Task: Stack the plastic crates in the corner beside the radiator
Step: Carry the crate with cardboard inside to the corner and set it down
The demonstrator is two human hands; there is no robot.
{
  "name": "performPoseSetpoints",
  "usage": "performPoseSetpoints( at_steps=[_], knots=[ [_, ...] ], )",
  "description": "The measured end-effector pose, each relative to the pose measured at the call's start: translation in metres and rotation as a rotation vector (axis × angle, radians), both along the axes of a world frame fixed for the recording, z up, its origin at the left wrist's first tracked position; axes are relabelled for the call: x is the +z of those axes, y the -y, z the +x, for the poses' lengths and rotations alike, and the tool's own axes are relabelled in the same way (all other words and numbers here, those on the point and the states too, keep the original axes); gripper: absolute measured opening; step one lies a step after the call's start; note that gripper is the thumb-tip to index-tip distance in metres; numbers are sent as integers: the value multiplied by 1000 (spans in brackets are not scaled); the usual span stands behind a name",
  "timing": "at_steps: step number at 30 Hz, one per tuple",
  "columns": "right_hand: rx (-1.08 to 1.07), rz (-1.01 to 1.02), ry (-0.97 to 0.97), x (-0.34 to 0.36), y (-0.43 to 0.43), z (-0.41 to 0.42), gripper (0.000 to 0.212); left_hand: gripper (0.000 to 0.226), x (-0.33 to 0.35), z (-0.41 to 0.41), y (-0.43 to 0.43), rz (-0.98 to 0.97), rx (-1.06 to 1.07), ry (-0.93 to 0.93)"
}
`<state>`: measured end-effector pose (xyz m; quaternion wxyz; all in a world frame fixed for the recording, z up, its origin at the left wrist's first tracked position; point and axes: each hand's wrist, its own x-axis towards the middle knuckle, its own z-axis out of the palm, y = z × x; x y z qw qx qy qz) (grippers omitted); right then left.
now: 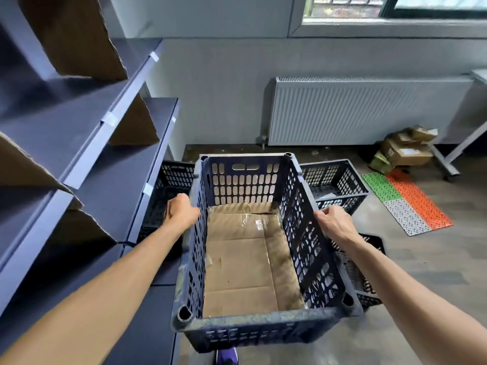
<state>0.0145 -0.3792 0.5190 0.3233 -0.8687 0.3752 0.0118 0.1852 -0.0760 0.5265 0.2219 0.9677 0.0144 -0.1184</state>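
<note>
A dark plastic crate (263, 322) fills the centre of the frame, held between both hands with its open top facing up. The left hand (181, 214) grips the crate's left rim, fingers curled around the edge; the right hand (333, 222) grips the right rim in the same way. Inside, a flattened sheet of cardboard (245, 259) with strips of clear tape covers the bottom, and nothing else lies in it. Whether the crate rests on anything beneath cannot be told. Behind it at centre left, a second crate (174, 185) sits against the dark shelving (87, 122), its contents hidden. At centre right, a third crate (340, 180) stands on the floor with a pale scrap lying in it. A fourth crate (369, 275) shows at lower right, partly covered by the held one. The white radiator (369, 111) hangs on the wall in the upper right, with a pile of small boxes (405, 151) and a green, orange and white mat (405, 201) on the floor below it.
</note>
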Motion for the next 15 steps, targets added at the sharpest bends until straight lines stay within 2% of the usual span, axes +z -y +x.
performPoseSetpoints(
  at_steps=[4,9,15],
  knots=[
    [-14,-20,34,17,-7,24,40,15,14,32,-8,-23,-39,-11],
    [-36,-13,71,30,-7,48,45,28,26,62,-9,-59,-50,24],
    [-56,-32,88,36,13,81,46,19,37,91,5,-78,-51,35]
  ],
)
